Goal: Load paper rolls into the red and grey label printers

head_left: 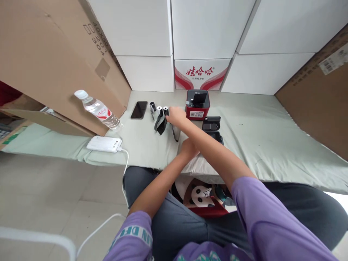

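Right hand (176,115) reaches across to the small paper rolls (162,110) lying on the green-covered bed (258,137), just left of the red label printer (197,105). Its grip looks closed on the roll nearest the printer, but the fingers hide the contact, so I can't tell for sure. Left hand (189,148) sits under the right forearm, near the bed edge; its grip state can't be read, and nothing shows in it.

Handling, my judgement: the rolls are light, stiff on the core and soft on the outer wrap, which unwinds if pinched loosely. The dark film or wrapper (161,125) trailing from them is limp and slick. Best to hold a roll across its round body, thumb opposite fingers, not by the loose tail.

Orientation: the rolls show their white ends toward the camera, so each long axis runs roughly away from the person, toward the white boxes (146,32). A third roll (152,106) sits a little left, tilted.

Also there: black phone (139,110) left of the rolls, open black printer (212,128) just right of the forearm, water bottle (99,110) and white power bank (104,144) further left.
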### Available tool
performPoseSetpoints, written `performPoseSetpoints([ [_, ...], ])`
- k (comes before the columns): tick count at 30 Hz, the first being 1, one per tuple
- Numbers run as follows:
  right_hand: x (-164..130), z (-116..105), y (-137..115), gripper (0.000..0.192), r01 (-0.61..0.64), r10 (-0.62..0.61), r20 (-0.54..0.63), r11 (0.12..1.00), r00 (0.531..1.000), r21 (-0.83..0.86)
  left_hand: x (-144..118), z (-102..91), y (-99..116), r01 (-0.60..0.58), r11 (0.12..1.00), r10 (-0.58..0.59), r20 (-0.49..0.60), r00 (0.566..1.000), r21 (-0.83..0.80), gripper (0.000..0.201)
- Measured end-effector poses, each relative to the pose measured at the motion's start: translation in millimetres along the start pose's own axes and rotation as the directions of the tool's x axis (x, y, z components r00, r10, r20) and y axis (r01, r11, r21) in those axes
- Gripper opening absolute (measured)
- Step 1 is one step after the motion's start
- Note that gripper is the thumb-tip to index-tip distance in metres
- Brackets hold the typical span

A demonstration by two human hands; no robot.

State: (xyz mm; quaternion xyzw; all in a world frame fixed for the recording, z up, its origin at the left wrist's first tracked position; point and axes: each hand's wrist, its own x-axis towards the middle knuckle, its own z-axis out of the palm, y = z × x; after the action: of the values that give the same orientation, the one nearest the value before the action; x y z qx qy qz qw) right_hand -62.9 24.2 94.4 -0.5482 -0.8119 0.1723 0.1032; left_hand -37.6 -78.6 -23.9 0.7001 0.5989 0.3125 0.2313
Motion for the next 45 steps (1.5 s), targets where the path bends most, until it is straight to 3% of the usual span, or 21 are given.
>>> performPoseSetpoints([
  [4,26,-12,6,0.045,0.092,-0.089,-0.118,0.996,0.989,0.019,-6,-5.3,7,0.028,0.992,-0.040,0.096,0.995,0.120,0.015],
  [9,60,1,7,0.046,0.074,-0.075,0.030,0.996,0.997,0.041,-5,-16.8,21,0.041,0.965,-0.091,0.184,0.979,0.261,0.021],
  [11,66,7,6,0.041,0.067,-0.068,0.034,0.997,0.997,0.024,-5,-19.9,24,0.042,0.957,-0.108,0.218,0.970,0.288,0.023],
  [13,66,9,7,0.035,0.075,-0.072,-0.038,0.994,0.997,0.077,-5,-22.0,25,0.038,0.954,-0.110,0.230,0.967,0.297,0.022],
  [15,60,6,13,0.026,0.097,-0.056,-0.163,0.961,0.985,0.257,-6,-24.0,25,0.046,0.957,-0.113,0.224,0.968,0.286,0.020],
  [17,44,-2,23,0.021,0.125,0.013,-0.241,0.829,0.970,0.545,-8,-26.0,25,0.058,0.973,-0.103,0.193,0.976,0.224,0.019],
  [20,2,-18,42,0.026,0.115,0.079,-0.162,0.418,0.984,0.901,-10,-27.8,26,0.058,0.994,-0.071,0.137,0.988,0.095,0.027],
  [22,-37,-27,57,0.032,0.112,0.041,-0.122,0.193,0.992,0.975,-10,-27.4,26,0.045,0.998,-0.051,0.115,0.992,0.047,0.028],
  [23,-58,-31,66,0.033,0.125,0.035,-0.130,0.131,0.991,0.984,-10,-27.0,26,0.036,0.999,-0.040,0.107,0.993,0.033,0.026],
  [25,-100,-37,85,0.037,0.133,0.034,-0.137,0.096,0.990,0.986,-11,-26.3,24,0.018,1.000,-0.019,0.089,0.996,0.014,0.021],
  [27,-137,-40,108,0.038,0.124,0.070,-0.134,0.138,0.988,0.983,-12,-26.3,23,0.000,1.000,-0.001,0.079,0.997,0.007,0.018],
  [30,-173,-38,152,0.039,0.137,0.107,-0.177,0.302,0.978,0.943,-13,-26.6,23,-0.004,1.000,0.004,0.058,0.998,-0.002,0.017],
  [34,-183,-25,199,0.038,0.217,0.136,-0.316,0.477,0.939,0.852,-13,-23.1,24,-0.024,1.000,0.024,-0.002,1.000,-0.010,0.015],
  [37,-174,-14,210,0.034,0.278,0.120,-0.404,0.552,0.907,0.786,-12,-20.3,22,-0.061,0.997,0.059,-0.037,0.998,-0.050,0.016],
  [40,-166,-7,208,0.030,0.329,0.022,-0.476,0.693,0.879,0.641,-14,-20.7,18,-0.143,0.981,0.138,-0.050,0.989,-0.133,0.025],
  [43,-164,-3,208,0.032,0.282,-0.014,-0.477,0.822,0.879,0.495,-16,-23.0,15,-0.266,0.951,0.263,-0.040,0.964,-0.160,0.032],
  [45,-164,-1,210,0.032,0.249,-0.009,-0.461,0.850,0.888,0.464,-18,-24.1,14,-0.345,0.928,0.343,-0.037,0.938,-0.142,0.030],
])
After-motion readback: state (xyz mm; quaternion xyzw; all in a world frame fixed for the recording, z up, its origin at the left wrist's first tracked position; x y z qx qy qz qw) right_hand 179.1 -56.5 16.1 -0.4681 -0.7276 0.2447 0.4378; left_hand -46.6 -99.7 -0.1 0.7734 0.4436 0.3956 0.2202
